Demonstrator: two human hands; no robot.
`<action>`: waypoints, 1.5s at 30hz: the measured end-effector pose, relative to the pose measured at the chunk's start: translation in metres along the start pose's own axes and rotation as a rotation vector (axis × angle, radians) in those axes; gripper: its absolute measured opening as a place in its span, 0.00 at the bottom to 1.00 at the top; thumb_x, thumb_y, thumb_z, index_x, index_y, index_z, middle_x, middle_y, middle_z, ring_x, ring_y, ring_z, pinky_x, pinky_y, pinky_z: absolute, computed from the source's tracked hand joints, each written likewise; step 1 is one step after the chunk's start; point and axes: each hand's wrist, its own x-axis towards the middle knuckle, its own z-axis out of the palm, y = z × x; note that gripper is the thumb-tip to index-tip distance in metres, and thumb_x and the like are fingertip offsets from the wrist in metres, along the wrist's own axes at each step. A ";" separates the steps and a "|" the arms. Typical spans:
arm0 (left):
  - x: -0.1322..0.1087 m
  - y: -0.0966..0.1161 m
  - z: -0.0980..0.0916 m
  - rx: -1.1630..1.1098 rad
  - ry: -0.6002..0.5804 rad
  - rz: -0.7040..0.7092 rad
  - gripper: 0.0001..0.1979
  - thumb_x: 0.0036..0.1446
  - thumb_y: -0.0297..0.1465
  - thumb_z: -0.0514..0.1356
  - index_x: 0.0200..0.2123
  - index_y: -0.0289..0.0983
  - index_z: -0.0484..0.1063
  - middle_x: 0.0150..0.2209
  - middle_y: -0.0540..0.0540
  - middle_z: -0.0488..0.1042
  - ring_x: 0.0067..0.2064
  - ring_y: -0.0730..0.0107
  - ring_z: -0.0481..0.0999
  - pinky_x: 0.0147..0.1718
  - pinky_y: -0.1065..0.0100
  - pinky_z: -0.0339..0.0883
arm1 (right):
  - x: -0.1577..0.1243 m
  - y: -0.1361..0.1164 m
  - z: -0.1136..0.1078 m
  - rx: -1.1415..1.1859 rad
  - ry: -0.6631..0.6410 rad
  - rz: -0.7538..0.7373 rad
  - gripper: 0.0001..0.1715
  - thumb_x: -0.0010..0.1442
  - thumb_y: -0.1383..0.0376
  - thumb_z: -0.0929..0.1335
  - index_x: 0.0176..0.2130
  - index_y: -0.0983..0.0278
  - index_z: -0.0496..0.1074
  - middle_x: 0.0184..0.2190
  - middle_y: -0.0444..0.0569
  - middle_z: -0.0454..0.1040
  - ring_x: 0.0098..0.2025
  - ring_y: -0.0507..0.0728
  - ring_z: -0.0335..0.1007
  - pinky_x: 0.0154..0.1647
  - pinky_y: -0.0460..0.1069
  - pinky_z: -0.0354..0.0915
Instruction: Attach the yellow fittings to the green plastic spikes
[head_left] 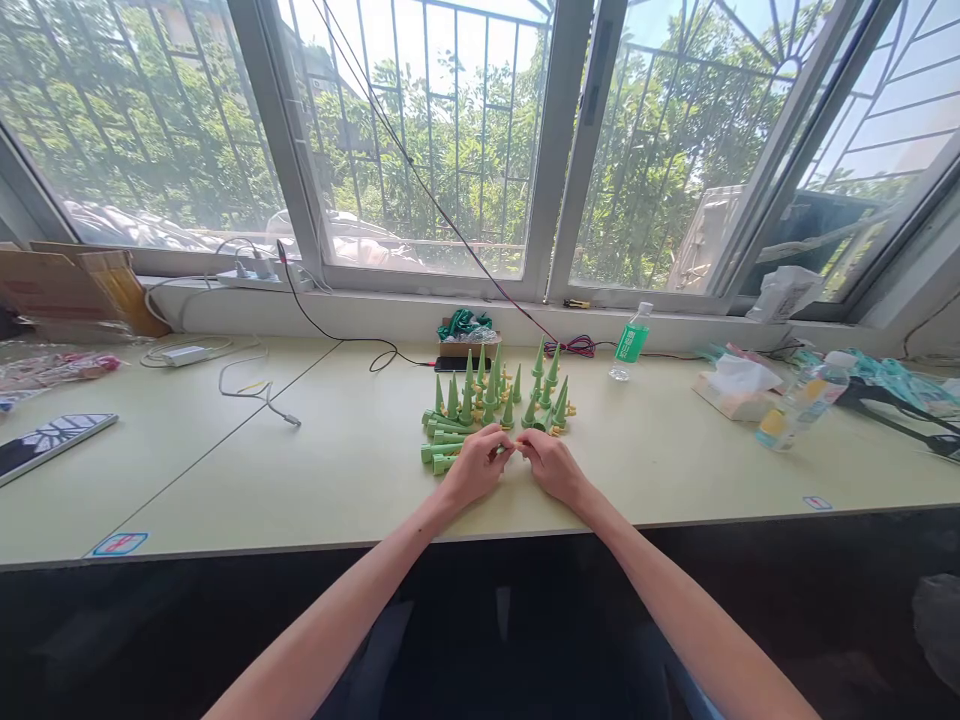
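My left hand (481,464) and my right hand (552,464) meet fingertip to fingertip just above the table, near its front edge. Both are closed in a pinch. A bit of green plastic shows at the left fingers and a small yellowish part between the fingertips; most of it is hidden. Behind my hands stand several green cone-shaped plastic spikes (453,400), points up, with small yellow valves among them. More upright spikes (561,402) form a group to the right. Beside my left hand, several long green pieces with tube ends (439,452) lie flat.
Behind the spikes are a dark phone (456,365) and a small box (469,345) of green material. A bottle (631,343), a tissue box (736,388) and another bottle (806,402) stand right. Left are a cable (259,392) and another phone (56,445).
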 end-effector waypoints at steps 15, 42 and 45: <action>-0.001 0.001 0.001 -0.011 0.013 -0.014 0.07 0.61 0.29 0.55 0.31 0.36 0.69 0.32 0.49 0.66 0.25 0.77 0.64 0.26 0.72 0.63 | 0.000 0.001 0.000 -0.015 0.004 0.024 0.13 0.68 0.64 0.59 0.34 0.62 0.69 0.28 0.46 0.71 0.28 0.53 0.63 0.32 0.45 0.57; -0.001 0.001 0.001 -0.022 0.026 -0.012 0.06 0.61 0.30 0.55 0.33 0.35 0.69 0.31 0.49 0.69 0.25 0.77 0.65 0.25 0.72 0.61 | 0.000 0.003 0.003 -0.169 -0.018 0.011 0.20 0.69 0.62 0.57 0.26 0.62 0.62 0.21 0.44 0.65 0.23 0.52 0.56 0.26 0.46 0.47; -0.001 0.004 0.000 -0.041 0.008 -0.021 0.05 0.60 0.30 0.56 0.34 0.35 0.69 0.33 0.48 0.71 0.25 0.77 0.66 0.25 0.72 0.62 | 0.001 0.001 0.002 -0.182 -0.020 0.008 0.20 0.69 0.62 0.57 0.26 0.62 0.62 0.21 0.44 0.65 0.22 0.51 0.55 0.26 0.47 0.46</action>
